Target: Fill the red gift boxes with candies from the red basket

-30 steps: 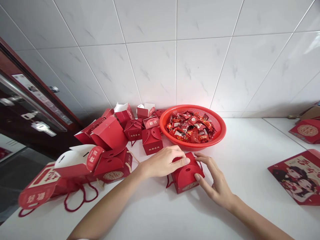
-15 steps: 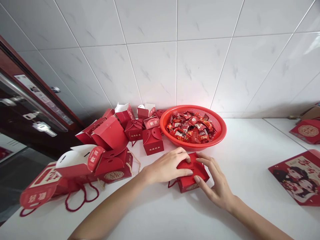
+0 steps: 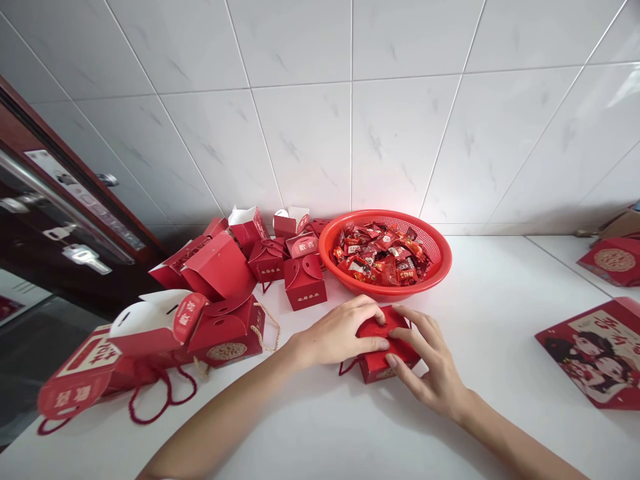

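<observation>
Head view: the small red cube-shaped cardboard box [image 3: 379, 371] sits on the smooth white tabletop [image 3: 310, 433] right in front of you, just nearer than the round red plastic basket [image 3: 390, 291] of wrapped candies [image 3: 373, 255]. Your left hand [image 3: 345, 333] is loosely curled, thumb and fingertips a narrow gap apart on the box's top flaps. Your right hand [image 3: 434, 360] is spread wider over its right side, fingertips touching the top. Can't tell if either is really gripping, tbh. That box looks light, thin and a bit springy, so I'd guess hard pressing dents it and the glossy tabletop lets it skid. Best hold is probably low on the side walls, clear of the dark red cord [image 3: 349, 367].
</observation>
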Available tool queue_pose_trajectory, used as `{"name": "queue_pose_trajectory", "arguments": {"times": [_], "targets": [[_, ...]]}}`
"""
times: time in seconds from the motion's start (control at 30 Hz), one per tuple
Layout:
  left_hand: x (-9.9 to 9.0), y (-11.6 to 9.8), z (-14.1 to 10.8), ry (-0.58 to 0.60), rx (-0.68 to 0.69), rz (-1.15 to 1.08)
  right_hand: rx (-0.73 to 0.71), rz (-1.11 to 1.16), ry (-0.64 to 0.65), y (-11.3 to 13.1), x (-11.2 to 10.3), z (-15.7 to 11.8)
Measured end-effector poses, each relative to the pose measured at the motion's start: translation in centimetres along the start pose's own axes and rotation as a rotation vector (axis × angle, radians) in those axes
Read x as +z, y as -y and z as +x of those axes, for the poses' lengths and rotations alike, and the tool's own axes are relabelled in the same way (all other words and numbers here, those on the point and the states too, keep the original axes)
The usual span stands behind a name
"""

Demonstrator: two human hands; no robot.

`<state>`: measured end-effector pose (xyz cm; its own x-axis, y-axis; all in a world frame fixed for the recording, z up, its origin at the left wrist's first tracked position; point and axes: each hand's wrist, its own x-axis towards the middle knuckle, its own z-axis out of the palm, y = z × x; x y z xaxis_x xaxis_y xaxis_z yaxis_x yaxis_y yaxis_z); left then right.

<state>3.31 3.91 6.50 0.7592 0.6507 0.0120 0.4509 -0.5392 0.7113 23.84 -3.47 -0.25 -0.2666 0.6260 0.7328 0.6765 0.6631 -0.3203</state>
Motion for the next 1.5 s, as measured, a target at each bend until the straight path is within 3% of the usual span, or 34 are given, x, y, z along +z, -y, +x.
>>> {"name": "queue_pose_trajectory", "arguments": {"times": [0.6, 0.9, 1.27, 1.5], "targets": [[-0.2, 0.0, 0.0, 0.036, -0.003, 0.021, 0.004, 0.000, -0.021, 0.0, -0.1, 0.1], [0.3, 0.0, 0.1, 0.004, 0.111, -0.046, -0.162, -0.116, -0.035, 1.4, 0.2, -0.4], [2.4, 0.6, 0.5, -0.137, 0.103, -0.231, 0.060, -0.364, 0.008, 2.8, -1.0, -0.8], [5.3, 2.4, 1.1, -0.300, 0.066, -0.277, 0.179, -0.538, -0.093, 0.3, -4.1, -3.4]]}}
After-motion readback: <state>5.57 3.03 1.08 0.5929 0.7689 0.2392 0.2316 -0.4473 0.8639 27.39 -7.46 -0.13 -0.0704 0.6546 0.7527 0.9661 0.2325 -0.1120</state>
